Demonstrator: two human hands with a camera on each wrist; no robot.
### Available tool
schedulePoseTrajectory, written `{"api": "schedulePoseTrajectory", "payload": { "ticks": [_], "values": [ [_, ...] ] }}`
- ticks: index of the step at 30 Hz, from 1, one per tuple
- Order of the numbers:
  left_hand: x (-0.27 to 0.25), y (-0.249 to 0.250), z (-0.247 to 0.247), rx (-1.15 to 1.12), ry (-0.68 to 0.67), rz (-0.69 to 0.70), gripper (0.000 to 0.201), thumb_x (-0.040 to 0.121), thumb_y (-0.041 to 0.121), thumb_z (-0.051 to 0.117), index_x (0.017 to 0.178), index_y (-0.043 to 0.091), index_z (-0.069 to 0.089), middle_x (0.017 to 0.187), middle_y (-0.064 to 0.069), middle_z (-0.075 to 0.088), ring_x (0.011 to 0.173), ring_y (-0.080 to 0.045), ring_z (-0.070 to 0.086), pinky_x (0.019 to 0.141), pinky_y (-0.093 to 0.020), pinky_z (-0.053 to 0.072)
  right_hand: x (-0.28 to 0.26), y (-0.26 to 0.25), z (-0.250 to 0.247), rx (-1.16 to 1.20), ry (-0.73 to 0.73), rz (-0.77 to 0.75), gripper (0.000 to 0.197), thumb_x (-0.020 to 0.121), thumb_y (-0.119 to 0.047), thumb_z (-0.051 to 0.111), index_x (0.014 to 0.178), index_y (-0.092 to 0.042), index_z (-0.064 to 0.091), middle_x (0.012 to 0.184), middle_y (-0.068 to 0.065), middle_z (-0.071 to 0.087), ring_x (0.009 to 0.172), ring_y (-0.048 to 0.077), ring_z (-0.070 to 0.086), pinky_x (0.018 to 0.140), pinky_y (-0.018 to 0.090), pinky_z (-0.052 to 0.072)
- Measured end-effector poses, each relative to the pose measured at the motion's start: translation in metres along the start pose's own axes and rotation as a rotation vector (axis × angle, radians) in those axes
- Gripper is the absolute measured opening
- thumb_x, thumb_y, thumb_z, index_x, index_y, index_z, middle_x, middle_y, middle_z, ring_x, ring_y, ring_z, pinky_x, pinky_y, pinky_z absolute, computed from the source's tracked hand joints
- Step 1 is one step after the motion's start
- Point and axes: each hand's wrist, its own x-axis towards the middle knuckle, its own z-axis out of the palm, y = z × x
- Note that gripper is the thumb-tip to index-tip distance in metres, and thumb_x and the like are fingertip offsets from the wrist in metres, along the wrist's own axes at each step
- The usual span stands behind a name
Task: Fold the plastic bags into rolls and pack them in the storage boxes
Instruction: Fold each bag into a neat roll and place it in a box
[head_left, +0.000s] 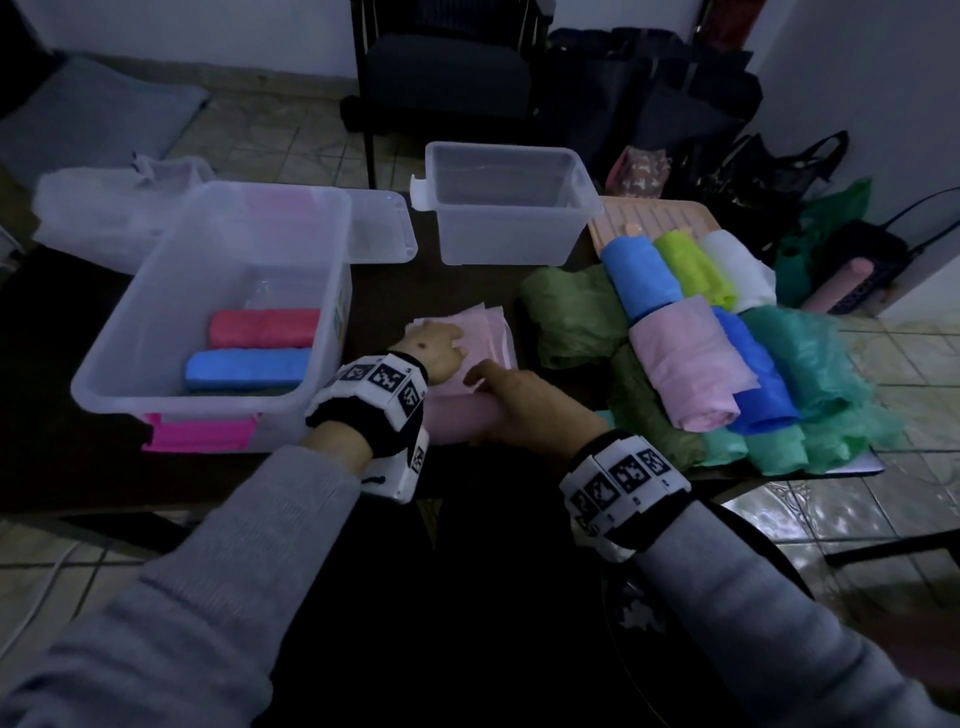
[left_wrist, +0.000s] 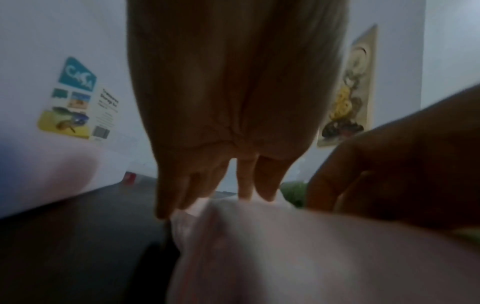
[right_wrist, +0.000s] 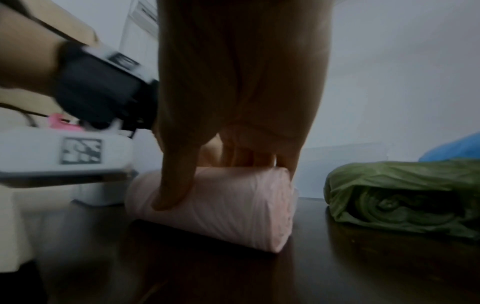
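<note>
Hands meet on a pale pink plastic bag (head_left: 480, 358) lying on the dark tabletop (head_left: 62, 332) between the storage boxes and a heap of other bags. The left hand (head_left: 434, 348) lies flat on the unrolled far part of the bag, fingers (left_wrist: 267, 183) straight and close together, pressing it down. The right hand (head_left: 524, 402) curls over the rolled near end, thumb (right_wrist: 176, 185) on the front of the roll and fingers behind it, gripping it.

Just left of the hands stands a large clear plastic storage box (head_left: 208, 395) with a bright pink latch; inside it lie a red rolled bag (head_left: 264, 328) and a blue rolled bag (head_left: 247, 369), side by side. A smaller clear storage box (head_left: 506, 228) stands farther back, well apart from the hands. To the right, an olive green crumpled bag (right_wrist: 405, 195) lies near the pink roll, and beyond it a pile of folded bags (head_left: 727, 338) in blue, lime, white, pink and teal.
</note>
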Motion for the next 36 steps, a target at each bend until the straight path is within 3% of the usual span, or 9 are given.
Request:
{"api": "schedulePoseTrajectory", "payload": {
  "ticks": [5,8,12,15,17,20,24,29,36],
  "values": [
    [-0.021,-0.002,-0.001,-0.110,0.232,-0.003,0.029,0.091,0.010,0.057,0.120,0.012,0.062,0.134,-0.010,0.051,0.120,-0.024,0.051,0.100,-0.030,0.042,0.010,0.004,-0.008,0.046,-0.053,0.029,0.051,0.079,-0.028,0.074,0.124,-0.012,0.055,0.122,0.007,0.060,0.111,0.022,0.056,0.091,0.028,0.043],
    [-0.039,-0.002,-0.003,-0.113,0.150,0.022,0.026,0.087,0.011,0.064,0.113,0.011,0.068,0.120,-0.005,0.064,0.113,-0.016,0.058,0.094,-0.022,0.041,0.016,0.005,-0.011,0.050,-0.090,0.042,0.051,0.081,-0.031,0.071,0.126,-0.012,0.057,0.122,0.007,0.058,0.113,0.022,0.054,0.094,0.029,0.041],
    [-0.053,-0.008,-0.002,-0.063,0.008,0.054,0.048,0.075,0.019,0.078,0.121,0.015,0.063,0.119,-0.005,0.064,0.109,-0.017,0.059,0.093,-0.025,0.045,0.016,0.004,-0.017,0.064,-0.124,0.035,0.039,0.091,-0.028,0.059,0.127,-0.013,0.058,0.111,0.007,0.055,0.112,0.025,0.051,0.092,0.027,0.038],
    [-0.051,-0.010,0.001,-0.058,-0.010,0.056,0.057,0.072,0.020,0.080,0.125,0.016,0.059,0.124,-0.008,0.059,0.111,-0.020,0.058,0.097,-0.033,0.047,0.016,0.004,-0.012,0.014,-0.085,0.089,0.044,0.095,-0.033,0.051,0.136,-0.020,0.047,0.129,0.011,0.049,0.124,0.029,0.038,0.104,0.035,0.031],
    [-0.049,-0.010,0.001,-0.078,-0.035,0.039,0.057,0.078,0.020,0.075,0.131,0.015,0.053,0.130,-0.009,0.055,0.116,-0.022,0.055,0.098,-0.032,0.045,0.016,0.001,-0.003,-0.040,0.043,0.100,0.044,0.094,-0.033,0.050,0.136,-0.021,0.043,0.133,0.007,0.046,0.126,0.028,0.035,0.104,0.037,0.029],
    [-0.048,-0.007,0.000,-0.042,-0.051,0.046,0.040,0.088,0.018,0.062,0.128,0.013,0.056,0.124,-0.012,0.058,0.109,-0.022,0.057,0.085,-0.028,0.044,0.012,-0.002,0.008,-0.169,0.180,0.040,0.042,0.093,-0.031,0.051,0.132,-0.017,0.044,0.130,0.007,0.045,0.123,0.026,0.037,0.101,0.036,0.029],
    [-0.047,-0.006,-0.001,0.019,-0.083,0.041,0.034,0.092,0.019,0.055,0.126,0.013,0.057,0.120,-0.012,0.060,0.104,-0.023,0.058,0.080,-0.027,0.044,0.002,-0.002,0.009,-0.286,0.100,-0.018,0.061,0.085,-0.031,0.062,0.139,-0.018,0.037,0.133,0.005,0.044,0.123,0.024,0.040,0.100,0.035,0.031],
    [-0.050,-0.004,-0.003,0.053,-0.121,0.023,0.042,0.093,0.024,0.054,0.134,0.018,0.049,0.131,-0.009,0.053,0.114,-0.022,0.053,0.090,-0.030,0.045,0.004,0.004,-0.003,-0.092,-0.005,0.002,0.051,0.083,-0.019,0.065,0.130,-0.016,0.046,0.125,0.008,0.057,0.115,0.027,0.052,0.096,0.037,0.042],
    [-0.057,-0.007,0.001,0.006,0.049,0.106,0.041,0.088,0.017,0.062,0.128,0.019,0.053,0.133,-0.007,0.048,0.117,-0.021,0.050,0.099,-0.035,0.043,0.016,0.012,-0.026,0.043,-0.141,0.049,0.048,0.087,-0.027,0.065,0.129,-0.011,0.051,0.128,0.005,0.054,0.116,0.019,0.050,0.093,0.023,0.037]
  ]
}}
